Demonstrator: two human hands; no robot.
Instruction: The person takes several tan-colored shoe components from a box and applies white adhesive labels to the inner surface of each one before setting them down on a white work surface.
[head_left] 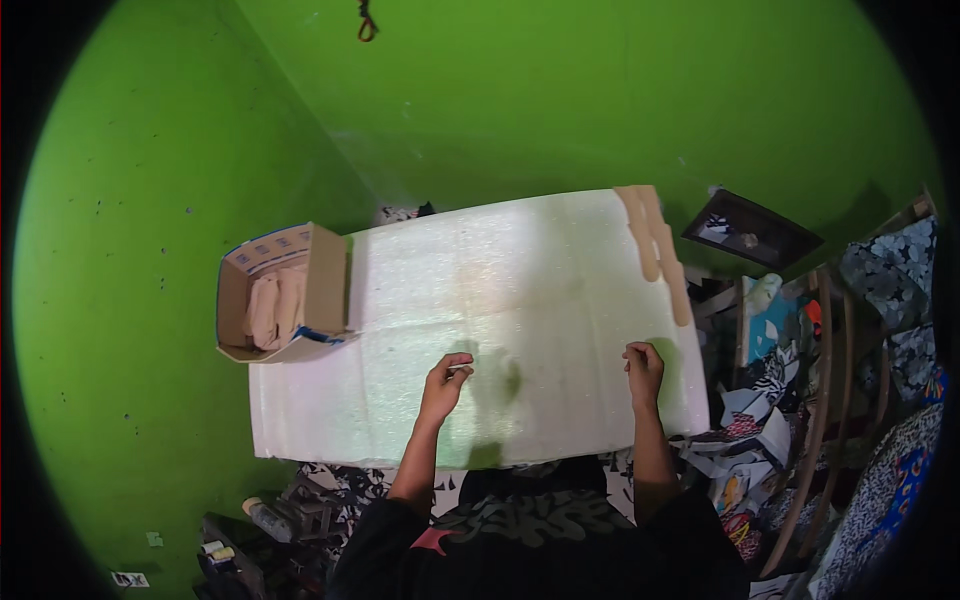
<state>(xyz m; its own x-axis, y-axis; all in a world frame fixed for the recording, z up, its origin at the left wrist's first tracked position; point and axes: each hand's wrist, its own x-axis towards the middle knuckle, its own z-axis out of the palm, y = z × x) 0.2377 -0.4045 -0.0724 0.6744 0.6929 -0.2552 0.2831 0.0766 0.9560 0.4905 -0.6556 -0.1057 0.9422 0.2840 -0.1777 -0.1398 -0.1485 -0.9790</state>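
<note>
1. Left hand over the bench, thumb and fingers pinching a small white piece
2. Right hand well apart, fingers curled inward; cannot tell whether it grasps anything
3. Both forearms reach forward, bare, from dark sleeves

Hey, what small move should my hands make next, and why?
Perhaps bring your right hand toward the small white object pinched in your left hand: the two hands are apart over the white tabletop, and only the left visibly holds anything.
</note>
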